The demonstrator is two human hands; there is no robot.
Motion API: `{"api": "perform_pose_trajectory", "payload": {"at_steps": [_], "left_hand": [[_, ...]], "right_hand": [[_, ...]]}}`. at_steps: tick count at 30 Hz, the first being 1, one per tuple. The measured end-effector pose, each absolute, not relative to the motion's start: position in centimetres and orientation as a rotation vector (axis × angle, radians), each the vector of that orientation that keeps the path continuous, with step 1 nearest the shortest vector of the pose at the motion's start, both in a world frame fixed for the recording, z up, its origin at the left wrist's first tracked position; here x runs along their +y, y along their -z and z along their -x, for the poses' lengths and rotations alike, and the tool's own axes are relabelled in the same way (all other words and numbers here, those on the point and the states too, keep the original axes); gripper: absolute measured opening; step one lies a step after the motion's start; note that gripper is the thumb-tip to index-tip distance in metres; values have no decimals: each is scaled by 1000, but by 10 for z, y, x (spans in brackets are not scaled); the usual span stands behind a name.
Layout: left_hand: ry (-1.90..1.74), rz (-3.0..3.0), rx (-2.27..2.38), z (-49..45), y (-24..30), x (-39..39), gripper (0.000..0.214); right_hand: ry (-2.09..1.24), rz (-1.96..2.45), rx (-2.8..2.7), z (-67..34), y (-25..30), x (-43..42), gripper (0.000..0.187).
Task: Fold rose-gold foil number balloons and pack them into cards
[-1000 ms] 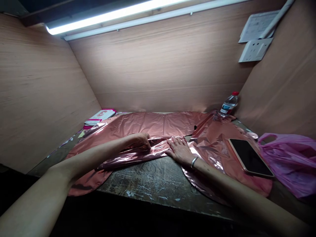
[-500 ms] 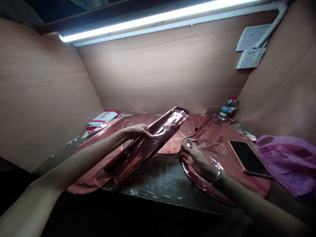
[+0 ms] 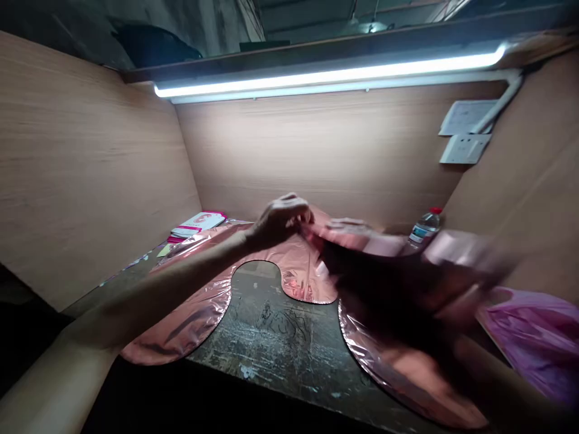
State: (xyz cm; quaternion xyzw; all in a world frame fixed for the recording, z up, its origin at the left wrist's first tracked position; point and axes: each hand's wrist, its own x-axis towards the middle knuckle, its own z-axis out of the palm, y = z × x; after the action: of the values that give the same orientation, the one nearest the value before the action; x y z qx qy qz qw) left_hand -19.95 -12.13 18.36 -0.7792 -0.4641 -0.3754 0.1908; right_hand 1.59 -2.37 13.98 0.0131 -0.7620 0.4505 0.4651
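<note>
A flat, uninflated rose-gold foil balloon (image 3: pixel 190 313) with curved, sealed edges lies across the table. Above it, my left hand (image 3: pixel 287 217) is closed, pinching the near corner of a folded foil piece (image 3: pixel 375 277). That piece is lifted and stretches to the right, blurred by motion, its underside dark. My right forearm (image 3: pixel 493 367) reaches in from the lower right, while the right hand is hidden behind the lifted foil, so its fingers cannot be made out.
Printed cards (image 3: pixel 199 223) are stacked at the back left. A red-capped water bottle (image 3: pixel 425 228) stands at the back right, beside a pink plastic bag (image 3: pixel 534 337). Wooden panels enclose the worn table (image 3: pixel 280 349) under a tube light (image 3: pixel 335 75). A socket (image 3: pixel 465 149) is on the back panel.
My left hand has moved right and up, swinging the folded foil from the middle over to the right. The lifted foil now covers my right hand and the phone. The view has tilted up.
</note>
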Motion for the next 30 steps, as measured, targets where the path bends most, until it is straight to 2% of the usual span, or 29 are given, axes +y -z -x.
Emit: {"api": "perform_pose_trajectory", "payload": {"at_steps": [2, 4, 6, 10, 14, 18, 23, 26, 30], "left_hand": [[920, 2229, -1231, 208, -140, -129, 25], [734, 2306, -1252, 220, -86, -135, 22], [532, 2440, -1327, 233, -35, -142, 18], [363, 2678, -1438, 250, 21, -158, 26], [340, 2741, -1571, 257, 26, -171, 41], [331, 2742, -1663, 259, 22, -181, 45], [651, 2476, -1949, 248, 26, -195, 49], [799, 2230, -2078, 233, 30, -204, 38], [736, 2115, -2136, 213, 30, -215, 12]], "right_hand": [[-952, -101, -2031, -18, -104, -26, 13], [-445, -205, -2308, -18, -59, -26, 22], [-153, -199, -2557, -18, -16, -25, 29], [24, -196, -2841, -23, 32, -26, 37], [13, -166, -2877, -28, 36, -28, 40], [23, -181, -2894, -27, 35, -28, 41], [-19, -139, -2926, -25, 34, -31, 42], [-63, -108, -2964, -26, 30, -32, 44], [-105, -94, -2983, -27, 26, -33, 47]]}}
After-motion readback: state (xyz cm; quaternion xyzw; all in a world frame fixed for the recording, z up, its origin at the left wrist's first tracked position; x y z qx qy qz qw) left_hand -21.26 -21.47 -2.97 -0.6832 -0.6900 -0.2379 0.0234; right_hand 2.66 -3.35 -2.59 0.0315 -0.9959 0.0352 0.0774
